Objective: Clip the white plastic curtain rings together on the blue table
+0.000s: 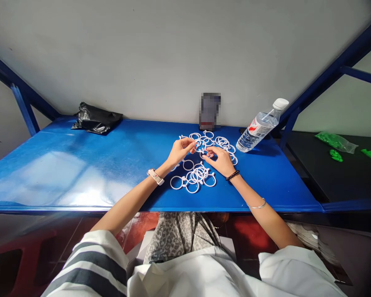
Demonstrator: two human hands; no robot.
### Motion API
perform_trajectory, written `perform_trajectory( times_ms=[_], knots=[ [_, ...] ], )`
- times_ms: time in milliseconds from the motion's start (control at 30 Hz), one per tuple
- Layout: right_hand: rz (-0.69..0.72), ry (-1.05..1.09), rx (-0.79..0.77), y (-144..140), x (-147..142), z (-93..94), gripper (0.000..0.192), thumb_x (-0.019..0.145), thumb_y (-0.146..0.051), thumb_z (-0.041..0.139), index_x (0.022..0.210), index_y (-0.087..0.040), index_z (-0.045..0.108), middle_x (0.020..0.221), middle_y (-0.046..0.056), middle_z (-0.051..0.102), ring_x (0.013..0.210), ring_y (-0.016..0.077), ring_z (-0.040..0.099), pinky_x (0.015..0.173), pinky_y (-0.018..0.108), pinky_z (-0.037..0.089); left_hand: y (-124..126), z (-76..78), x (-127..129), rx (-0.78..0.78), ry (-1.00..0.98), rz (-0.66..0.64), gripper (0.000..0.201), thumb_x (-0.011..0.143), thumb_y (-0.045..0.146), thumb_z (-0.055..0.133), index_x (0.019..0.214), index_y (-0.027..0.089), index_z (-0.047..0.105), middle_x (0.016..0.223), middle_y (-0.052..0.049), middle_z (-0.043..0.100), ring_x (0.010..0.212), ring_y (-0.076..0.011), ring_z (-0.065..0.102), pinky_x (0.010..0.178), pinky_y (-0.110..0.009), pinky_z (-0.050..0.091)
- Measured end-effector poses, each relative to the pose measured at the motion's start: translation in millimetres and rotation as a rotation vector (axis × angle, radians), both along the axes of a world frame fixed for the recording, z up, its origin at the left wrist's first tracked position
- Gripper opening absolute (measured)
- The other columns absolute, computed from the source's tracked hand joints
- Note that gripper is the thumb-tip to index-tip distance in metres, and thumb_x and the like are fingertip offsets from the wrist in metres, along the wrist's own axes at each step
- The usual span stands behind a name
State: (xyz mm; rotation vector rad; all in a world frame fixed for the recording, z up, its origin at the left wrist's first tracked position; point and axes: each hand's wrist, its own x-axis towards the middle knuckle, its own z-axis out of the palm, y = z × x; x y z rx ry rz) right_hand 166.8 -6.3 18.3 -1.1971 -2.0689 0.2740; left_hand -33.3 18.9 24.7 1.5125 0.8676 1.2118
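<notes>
Over a spread of white plastic curtain rings with small eyelets, both my hands are close together. My left hand (179, 151) has its thumb and fingers pinched at a white ring's small end. Facing it, my right hand (221, 161) is bent inward, its thumb and forefinger closed around part of a ring; the exact grip is partly hidden. Nearest me lies an overlapping heap of curtain rings (198, 175). More rings (224, 142) lie beyond and to the right of my right hand, some partly covered by it.
All this lies on a blue table (80, 173). A water bottle (259, 130) stands at the right, and a blurred dark upright object (209, 110) leans against the wall. A black plastic bag (97, 119) lies back left. Green pieces in a clear bag (335, 141) rest on a dark neighbouring surface.
</notes>
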Motion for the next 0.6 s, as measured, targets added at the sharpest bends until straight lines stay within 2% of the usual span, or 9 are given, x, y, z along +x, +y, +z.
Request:
perform_trajectory(
  times_ms=[267, 600],
  knots=[
    [-0.025, 0.032, 0.053, -1.0, -0.4, -0.8, 0.016, 0.084, -0.034, 0.065, 0.092, -0.020, 0.065, 0.075, 0.004, 0.068, 0.065, 0.0180, 0.062, 0.067, 0.032, 0.053, -2.4, 3.4, 2.3, -0.067, -0.092, -0.062, 0.037, 0.076, 0.048, 0.071, 0.081, 0.012, 0.064, 0.070, -0.003, 0.064, 0.061, -0.0106, 0.058, 0.064, -0.026, 0.050],
    [-0.026, 0.040, 0.087, -1.1, 0.3, -1.8, 0.015, 0.089, -0.027, 0.055, 0.094, -0.019, 0.067, 0.076, 0.005, 0.070, 0.070, 0.0194, 0.065, 0.069, 0.032, 0.052, -4.7, 6.1, 2.7, -0.043, -0.060, -0.088, 0.036, 0.077, 0.048, 0.070, 0.077, 0.013, 0.061, 0.063, -0.001, 0.062, 0.056, -0.0097, 0.056, 0.060, -0.025, 0.048]
  ],
)
